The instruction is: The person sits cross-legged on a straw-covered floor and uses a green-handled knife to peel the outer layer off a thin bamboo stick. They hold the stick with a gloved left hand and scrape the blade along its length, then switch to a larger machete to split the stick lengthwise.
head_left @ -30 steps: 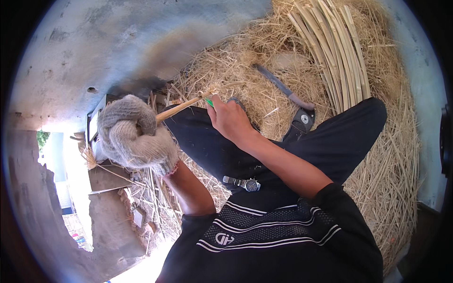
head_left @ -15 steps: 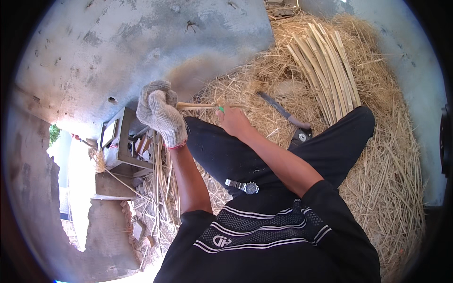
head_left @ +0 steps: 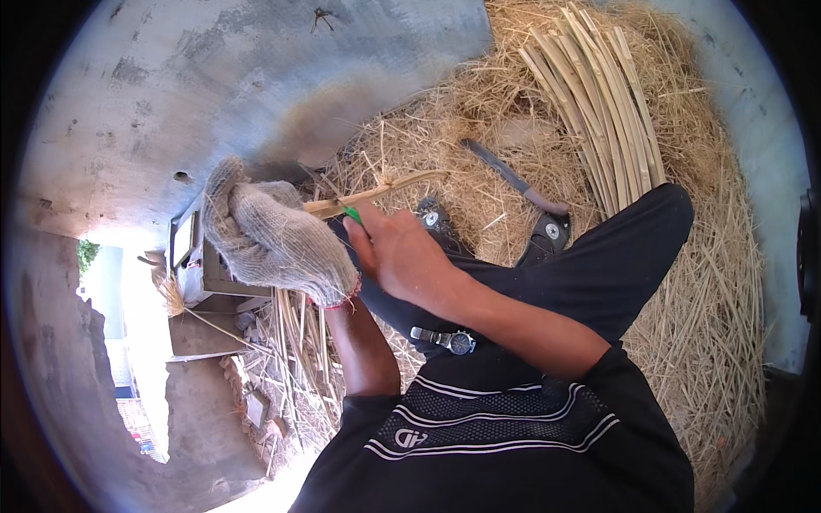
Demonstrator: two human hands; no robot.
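Note:
My left hand wears a pale knitted glove. Its fingers are closed around one end of a split bamboo strip, which points away to the right over the straw. My bare right hand is closed on a small knife by its green handle. The knife's thin blade lies across the strip, close to the glove. The gloved fingers hide the strip's left end, and my right hand covers most of the knife handle.
A bundle of bamboo strips lies on the straw at the far right. Nearer the middle is a long dark-bladed knife. A wristwatch rests on my lap. A grey wall rises ahead, and a small cabinet stands left.
My right hand and the knife have moved left and nearer, up to the glove. The gloved hand has come slightly left and nearer, and the strip now tilts up to the right.

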